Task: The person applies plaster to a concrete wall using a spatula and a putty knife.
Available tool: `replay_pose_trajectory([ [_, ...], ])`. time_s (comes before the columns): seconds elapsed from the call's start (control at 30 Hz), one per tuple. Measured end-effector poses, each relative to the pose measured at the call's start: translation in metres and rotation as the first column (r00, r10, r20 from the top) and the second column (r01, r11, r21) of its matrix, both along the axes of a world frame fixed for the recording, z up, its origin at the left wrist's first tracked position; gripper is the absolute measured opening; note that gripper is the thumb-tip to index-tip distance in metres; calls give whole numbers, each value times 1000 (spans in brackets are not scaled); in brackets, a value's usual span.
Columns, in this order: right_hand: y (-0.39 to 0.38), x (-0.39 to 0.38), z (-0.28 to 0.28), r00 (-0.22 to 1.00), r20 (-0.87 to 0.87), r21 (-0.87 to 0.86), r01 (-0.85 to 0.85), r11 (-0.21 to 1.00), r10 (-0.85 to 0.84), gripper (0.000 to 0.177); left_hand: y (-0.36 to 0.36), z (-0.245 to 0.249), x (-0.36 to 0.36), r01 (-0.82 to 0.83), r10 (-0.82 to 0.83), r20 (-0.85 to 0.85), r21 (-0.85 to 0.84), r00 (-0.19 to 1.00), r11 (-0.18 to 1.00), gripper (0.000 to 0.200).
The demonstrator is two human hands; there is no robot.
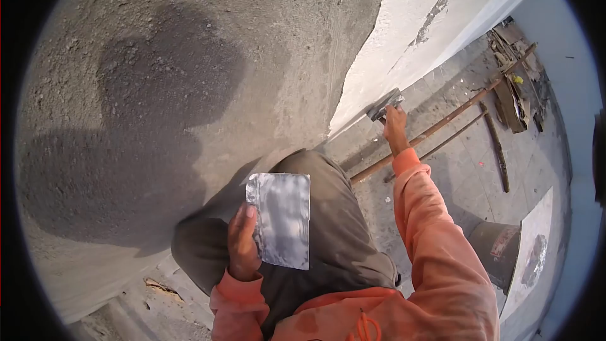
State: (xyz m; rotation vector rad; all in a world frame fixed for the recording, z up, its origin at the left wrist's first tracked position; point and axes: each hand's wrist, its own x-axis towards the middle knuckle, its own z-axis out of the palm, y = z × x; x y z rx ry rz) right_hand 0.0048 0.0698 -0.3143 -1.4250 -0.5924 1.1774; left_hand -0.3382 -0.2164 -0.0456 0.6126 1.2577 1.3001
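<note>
The left hand [243,240] grips a flat metal plate [284,218] by its edge over the bent knee [306,163], while the outstretched right hand [394,123] clasps a trowel [385,104] pressed against white plaster [404,31] on the wall [189,57].

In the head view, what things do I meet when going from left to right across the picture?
Left hand, metal plate it holds, right hand gripping the trowel, bucket.
</note>
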Motion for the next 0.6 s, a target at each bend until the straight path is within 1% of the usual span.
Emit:
replay_pose_trajectory([
  [0.07,-4,-3,20,999,-35,14,-3,1000,3,21,-1,3,1,15,-15,-2,1,1000,1000,38],
  [0.17,-15,-12,61,995,-80,64,-47,997,52,18,-4,5,0,30,-30,7,18,1000,999,40],
  [0.27,-23,-23,94,997,-43,100,-62,993,66,10,-6,7,1,23,-24,19,37,1000,999,42],
  [0.4,-33,-33,126,995,-15,122,-93,988,96,13,-7,12,1,41,-42,7,68,999,997,44],
  [0.5,-42,-37,143,992,3,148,-127,981,128,14,-9,5,-4,64,-68,73,66,995,996,45],
  [0.57,-51,-37,150,986,22,170,-165,972,164,14,-8,9,-2,61,-67,71,76,995,995,45],
  [0.6,-60,-42,160,990,-17,206,-131,970,137,15,-8,11,-1,59,-65,69,83,996,995,45],
])
